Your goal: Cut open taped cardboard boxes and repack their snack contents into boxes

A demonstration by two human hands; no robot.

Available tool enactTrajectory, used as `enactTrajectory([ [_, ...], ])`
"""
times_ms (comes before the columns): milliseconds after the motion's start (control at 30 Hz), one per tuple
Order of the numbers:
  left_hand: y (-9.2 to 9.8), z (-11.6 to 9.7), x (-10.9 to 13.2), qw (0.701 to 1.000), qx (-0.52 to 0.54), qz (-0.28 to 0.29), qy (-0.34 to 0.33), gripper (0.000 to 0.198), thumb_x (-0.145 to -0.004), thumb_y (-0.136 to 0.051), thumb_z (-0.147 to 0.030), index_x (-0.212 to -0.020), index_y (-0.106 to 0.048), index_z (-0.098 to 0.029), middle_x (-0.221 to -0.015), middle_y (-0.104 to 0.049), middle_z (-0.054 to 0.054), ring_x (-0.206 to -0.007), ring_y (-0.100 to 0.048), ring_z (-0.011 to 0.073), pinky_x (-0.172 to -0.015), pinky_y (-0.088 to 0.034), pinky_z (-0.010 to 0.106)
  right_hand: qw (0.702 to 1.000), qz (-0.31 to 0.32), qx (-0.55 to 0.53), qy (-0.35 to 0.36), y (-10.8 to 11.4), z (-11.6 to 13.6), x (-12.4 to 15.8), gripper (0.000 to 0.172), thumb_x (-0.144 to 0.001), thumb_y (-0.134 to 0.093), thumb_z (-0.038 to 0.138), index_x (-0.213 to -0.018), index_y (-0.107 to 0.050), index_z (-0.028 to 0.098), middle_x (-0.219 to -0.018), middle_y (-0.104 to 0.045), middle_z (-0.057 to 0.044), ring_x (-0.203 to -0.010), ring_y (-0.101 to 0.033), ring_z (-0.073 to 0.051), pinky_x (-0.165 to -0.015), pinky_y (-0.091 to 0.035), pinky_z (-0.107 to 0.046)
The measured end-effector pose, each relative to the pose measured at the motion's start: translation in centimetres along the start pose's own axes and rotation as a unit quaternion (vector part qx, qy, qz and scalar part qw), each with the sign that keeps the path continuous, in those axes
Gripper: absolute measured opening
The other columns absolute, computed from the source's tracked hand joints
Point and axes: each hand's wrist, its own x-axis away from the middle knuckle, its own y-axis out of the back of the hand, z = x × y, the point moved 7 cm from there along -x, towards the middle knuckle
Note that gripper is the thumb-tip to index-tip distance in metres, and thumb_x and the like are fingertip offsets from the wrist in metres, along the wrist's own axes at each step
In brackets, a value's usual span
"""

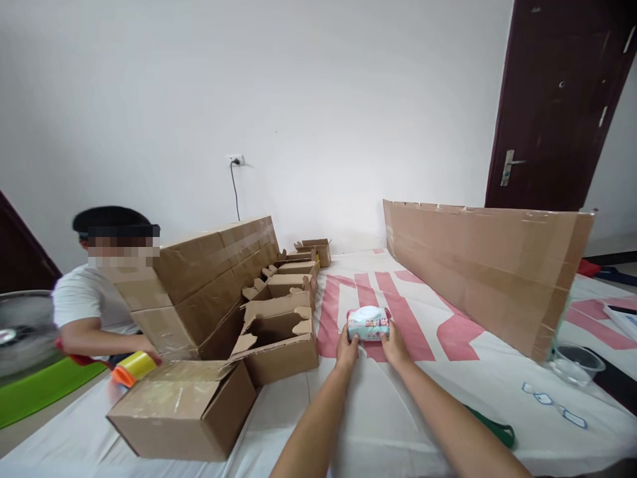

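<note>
Noting risks first: the pack of wipes (369, 324) was pinched only at its two short ends, and its wrapper looked soft. Too light a squeeze might have let it slip down onto the table (428, 405), while too hard a squeeze might have buckled it or sprung the white lid on top. The open cardboard boxes (279, 335) stood just to the left, and a swing that way could have clipped a raised flap. The tall cardboard sheet (488, 272) on the right was farther off and seemed the lesser hazard. A co-worker (89, 299) at far left held a tape roll (133, 367) by a closed box (184, 411), well apart. Both forearms reached straight forward, nearly parallel, wrists low. The left hand (347, 350) had its fingers closed against the pack's left end, and the right hand (395, 345) did the same on the right end. The pack lay level over the pink stripes. Whether it rested on the cloth or hung just above it could not be told.
</note>
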Motion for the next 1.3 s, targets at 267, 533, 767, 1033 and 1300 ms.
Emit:
enactTrajectory([
  [267, 0.2, 1.6, 0.7, 1.0, -0.019, -0.013, 0.002, 0.063, -0.075, -0.062, -0.03, -0.135, -0.048, -0.017, -0.137, -0.056, 0.013, -0.128, -0.051, 0.0268, -0.108, -0.038, 0.036, 0.997, -0.017, 0.038, -0.059, -1.4, -0.4, 0.9, 0.052, -0.079, -0.047, 0.018, -0.13, -0.05, 0.009, -0.129, -0.057, -0.02, -0.125, -0.051, -0.031, -0.104, -0.037, -0.042],
  [533, 0.2, 0.5, 3.0, 0.999, -0.038, -0.029, 0.017, 0.063, -0.072, -0.065, -0.033, -0.128, -0.044, -0.011, -0.135, -0.052, 0.019, -0.127, -0.048, 0.0303, -0.107, -0.037, 0.04, 0.999, -0.014, -0.01, -0.045, 0.2, -0.6, 0.8, 0.042, -0.073, -0.044, 0.024, -0.112, -0.057, 0.015, -0.113, -0.065, -0.015, -0.109, -0.059, -0.029, -0.092, -0.044, -0.038],
  [767, 3.2, 0.3, 10.6, 0.995, -0.037, -0.068, 0.067, 0.06, -0.071, -0.064, -0.041, -0.118, -0.041, -0.013, -0.123, -0.056, 0.02, -0.116, -0.054, 0.0321, -0.099, -0.042, 0.042, 0.992, 0.066, -0.095, 0.048, 1.4, 2.5, 1.5, 0.018, -0.069, -0.039, 0.029, -0.081, -0.051, 0.022, -0.079, -0.061, -0.005, -0.079, -0.058, -0.024, -0.073, -0.046, -0.034],
  [1033, 13.7, 3.2, 19.5, 0.97, -0.093, -0.221, 0.036, 0.067, -0.076, -0.054, -0.051, -0.127, -0.034, -0.012, -0.125, -0.051, 0.022, -0.11, -0.058, 0.0326, -0.085, -0.053, 0.042, 0.917, 0.276, -0.181, 0.225, -0.8, 11.7, 9.5, 0.009, -0.071, -0.044, 0.023, -0.075, -0.052, 0.022, -0.072, -0.057, 0.0, -0.067, -0.053, -0.016, -0.064, -0.045, -0.027],
  [1300, 19.5, 0.0, 18.8, 0.871, -0.379, -0.314, -0.003, 0.085, -0.079, -0.061, -0.036, -0.146, -0.015, -0.015, -0.154, -0.009, 0.024, -0.143, -0.022, 0.0404, -0.109, -0.035, 0.053, 0.794, 0.501, -0.085, 0.333, -5.1, 14.0, 16.2, 0.074, -0.069, -0.053, 0.02, -0.142, -0.042, 0.018, -0.148, -0.043, -0.014, -0.133, -0.041, -0.03, -0.111, -0.03, -0.048],
])
